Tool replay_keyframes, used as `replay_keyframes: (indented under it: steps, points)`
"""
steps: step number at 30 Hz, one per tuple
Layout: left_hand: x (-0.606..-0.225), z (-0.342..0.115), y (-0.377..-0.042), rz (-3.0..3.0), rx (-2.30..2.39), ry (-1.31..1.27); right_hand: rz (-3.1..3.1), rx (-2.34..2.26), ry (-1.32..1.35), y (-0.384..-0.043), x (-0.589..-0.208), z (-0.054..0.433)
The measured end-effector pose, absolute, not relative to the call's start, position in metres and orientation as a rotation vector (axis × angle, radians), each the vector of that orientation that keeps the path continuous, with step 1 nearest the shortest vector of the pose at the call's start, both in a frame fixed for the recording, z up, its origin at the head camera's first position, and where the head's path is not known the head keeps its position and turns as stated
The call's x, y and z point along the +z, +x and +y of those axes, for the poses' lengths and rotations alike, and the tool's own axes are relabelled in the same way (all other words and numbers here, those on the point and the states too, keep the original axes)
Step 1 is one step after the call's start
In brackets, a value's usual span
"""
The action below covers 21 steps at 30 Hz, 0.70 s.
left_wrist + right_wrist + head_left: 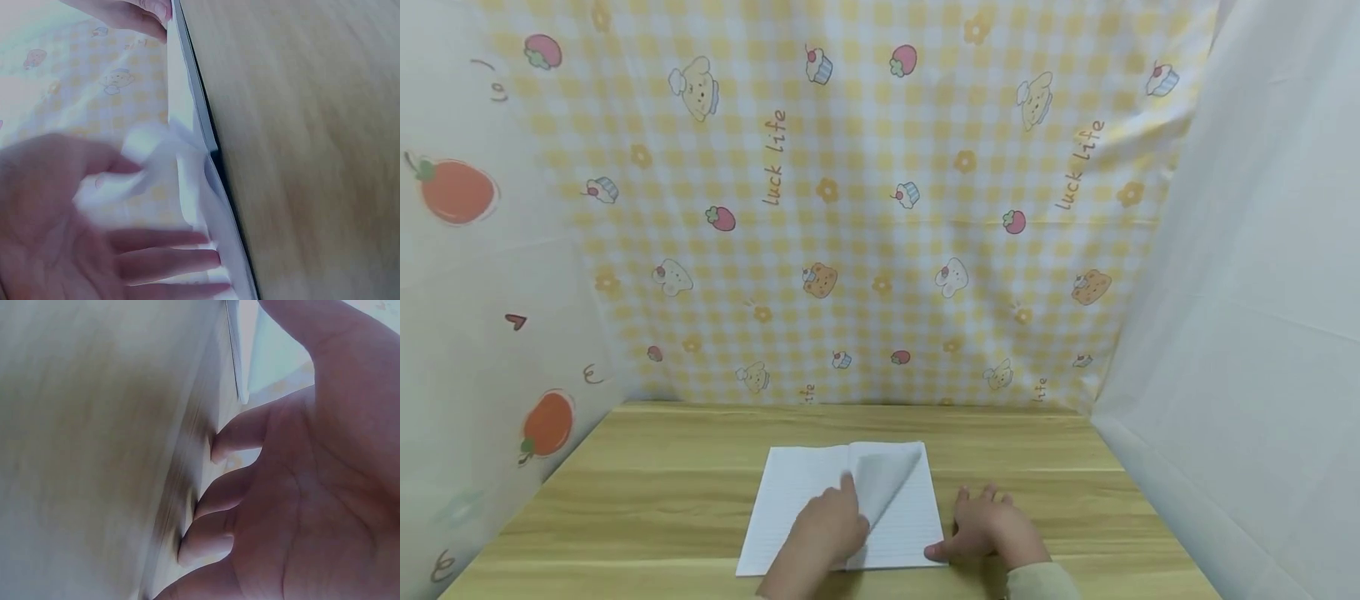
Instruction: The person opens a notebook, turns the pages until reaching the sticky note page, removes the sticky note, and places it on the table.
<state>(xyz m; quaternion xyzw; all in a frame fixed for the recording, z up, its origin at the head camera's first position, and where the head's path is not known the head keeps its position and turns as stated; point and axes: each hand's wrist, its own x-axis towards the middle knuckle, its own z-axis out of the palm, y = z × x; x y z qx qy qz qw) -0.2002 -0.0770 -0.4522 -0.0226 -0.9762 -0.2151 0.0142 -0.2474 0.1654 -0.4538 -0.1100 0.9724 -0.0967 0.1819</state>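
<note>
An open notebook (782,508) with white ruled pages lies on the wooden table. One page (886,482) stands partly raised and curled over the right half. My left hand (830,527) is over the middle of the notebook, beside the raised page. In the left wrist view its fingers (162,265) are straight against the pages, and the blurred raised page is by the thumb. To the right, my right hand (983,527) rests with its thumb on the notebook's lower right corner. Its fingertips (219,450) touch the tabletop.
Wooden tabletop (662,475) extends on both sides of the notebook. A yellow checked cloth (865,250) with cartoon prints hangs behind the table. A white printed cloth (490,275) hangs at the left, and a plain white one (1240,333) at the right.
</note>
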Motion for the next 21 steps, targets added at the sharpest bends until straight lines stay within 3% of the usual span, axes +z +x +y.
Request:
replay_keyframes:
  steps: [4, 10, 21]
  points:
    - [-0.451, -0.079, -0.207, -2.802, -0.386, 0.019, 2.734, -0.264, -0.31, -0.248, -0.453, 0.166]
    - [-0.448, -0.091, -0.201, -2.678, 0.363, -0.428, 2.727, -0.254, -0.31, -0.249, -0.452, 0.167]
    - [-0.448, -0.087, -0.19, -2.867, 0.19, -0.343, 2.734, -0.243, -0.318, -0.25, -0.45, 0.164]
